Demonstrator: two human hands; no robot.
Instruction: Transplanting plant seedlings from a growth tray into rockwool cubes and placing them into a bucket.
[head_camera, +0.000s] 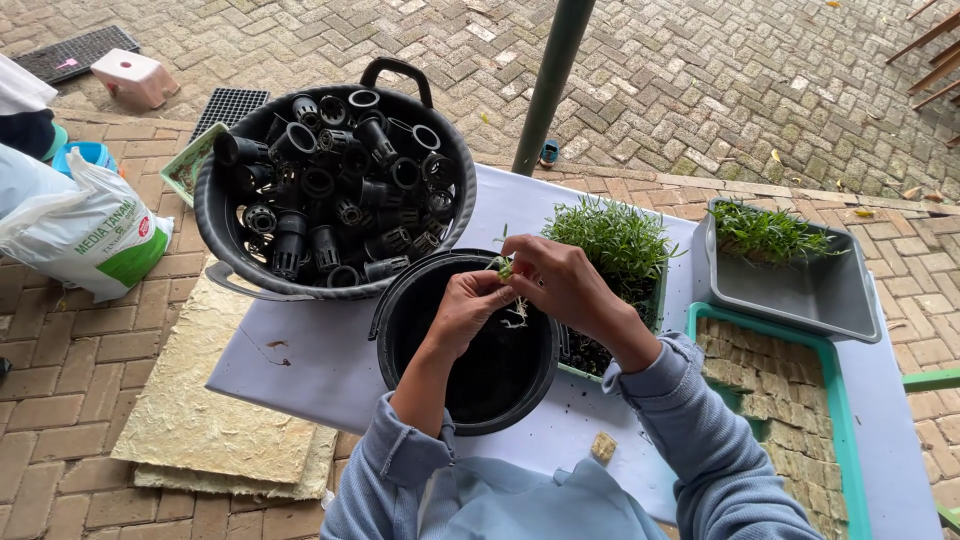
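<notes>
Pinching a thin, white-rooted seedling, left hand and right hand fingers grip it above a round black bucket

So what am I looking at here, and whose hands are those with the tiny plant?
The picture comes from a camera worn on a person's head, looking down at their own two hands. The left hand and right hand together pinch a small seedling with white roots, above an empty black bucket. On the white table there is a big black tub full of little black net pots, a tray of green seedlings, a grey bin with more seedlings, and a green tray of tan cubes.
</notes>
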